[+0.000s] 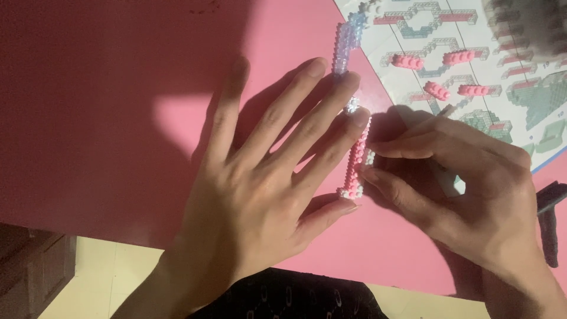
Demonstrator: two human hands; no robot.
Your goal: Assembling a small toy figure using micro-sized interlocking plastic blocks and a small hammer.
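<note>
Bricks (356,158) in pink, snapped into a narrow strip with white studs at its ends, lay on the pink counter (118,118) between both hands. Left hand (266,177) rested flat, fingers spread, its index tip and thumb touching the strip's left side. Right hand (466,183) met the strip from the other side, thumb and forefinger pinched, it seemed, on its white edge piece, though shadow blurred the contact. Beyond the strip a pale blue strip (344,47) ran on toward a booklet (466,65) of building diagrams. A dark object (550,218) lay at the right edge.
</note>
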